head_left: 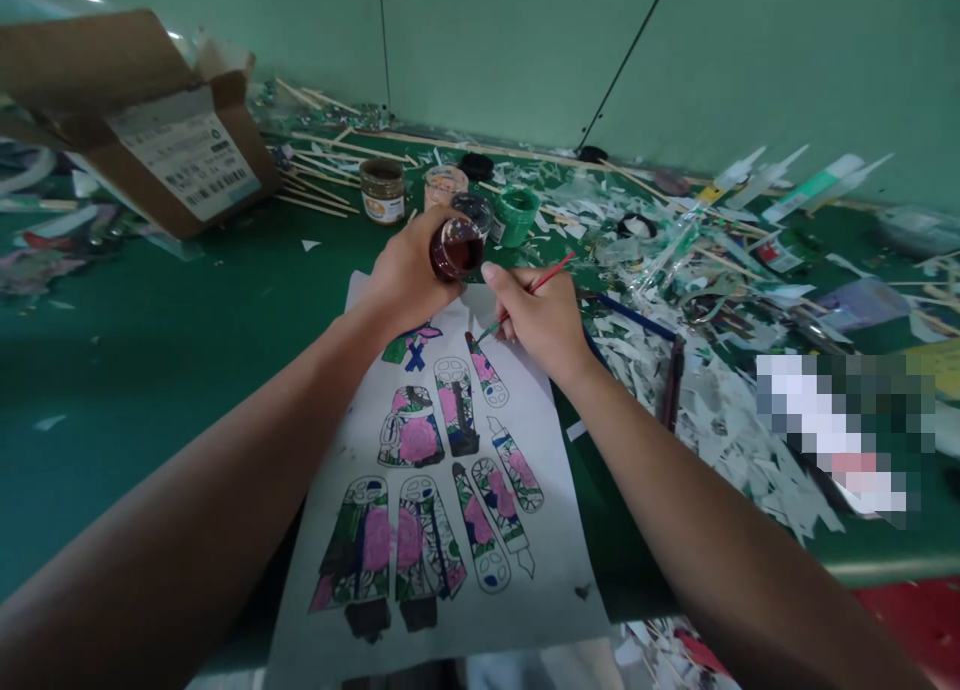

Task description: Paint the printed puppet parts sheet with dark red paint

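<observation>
Green table (150,350): reaches out past both sides of the sheet (525,610).
Sheet: lies flat, printed with part-coloured figures, its long axis running away from the person.
Left hand (411,267): at the sheet's far edge, left of its middle, fingers wrapped around a jar (457,251).
Right hand (545,315): over the sheet's far right corner, thumb and fingertips pinched together on a thin brush (555,270).
Jar: dark red, uncovered, tipped, above the sheet's far edge and just beside the right thumb; whether they touch, I cannot tell.
Brush: slants over the sheet's far right part, red end up and to the right, the other end down and to the left.
Tapered figure (486,372): in the sheet's far right part, left of the right hand and closer to the person; narrow end toward the far edge, broad end toward the right edge and the person. The right hand is the nearer one.
Brush tip (480,340): at the figure's narrow end, the brush crossing the figure's long axis instead of following it; contact with the sheet is too small to tell.
</observation>
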The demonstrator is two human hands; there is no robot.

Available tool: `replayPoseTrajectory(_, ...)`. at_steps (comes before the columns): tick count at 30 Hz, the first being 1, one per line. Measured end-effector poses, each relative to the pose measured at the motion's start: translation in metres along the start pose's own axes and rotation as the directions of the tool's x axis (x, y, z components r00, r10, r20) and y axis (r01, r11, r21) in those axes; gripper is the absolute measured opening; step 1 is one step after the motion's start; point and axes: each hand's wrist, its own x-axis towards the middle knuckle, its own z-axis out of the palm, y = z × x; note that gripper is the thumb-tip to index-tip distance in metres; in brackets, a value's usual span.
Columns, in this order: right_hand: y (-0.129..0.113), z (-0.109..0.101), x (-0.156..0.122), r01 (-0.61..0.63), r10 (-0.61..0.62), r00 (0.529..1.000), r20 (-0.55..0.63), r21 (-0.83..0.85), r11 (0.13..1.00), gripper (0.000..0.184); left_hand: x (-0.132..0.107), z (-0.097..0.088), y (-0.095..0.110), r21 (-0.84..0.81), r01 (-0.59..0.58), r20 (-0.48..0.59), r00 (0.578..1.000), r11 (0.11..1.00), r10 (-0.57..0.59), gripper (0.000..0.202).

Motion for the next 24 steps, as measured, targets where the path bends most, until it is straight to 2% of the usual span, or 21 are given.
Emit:
replayPoseTrajectory(6, -0.0026, 0.0005, 0.0002, 0.011, -0.010, 1.000, 0.007, -0.076, 0.997, 0.043, 0.0013, 0.0009, -0.0011, -0.004, -0.010, -0.004, 1.000, 1.000, 0.010, 0.051)
replayPoseTrajectory(12, -0.0023, 0.0011, 0.0002, -0.014, 0.014, 1.000, -0.016, -0.019, 1.000, 0.043, 0.0010, 0.0001, -0.0006, -0.002, -0.014, 0.004, 1.000, 1.000, 0.014, 0.052)
replayPoseTrajectory(24, -0.0025, 0.0005, 0.0005, 0.027, -0.028, 1.000, -0.007, -0.085, 0.996, 0.044, 0.0017, -0.0012, -0.0005, -0.024, -0.018, 0.018, 1.000, 1.000, 0.019, 0.048)
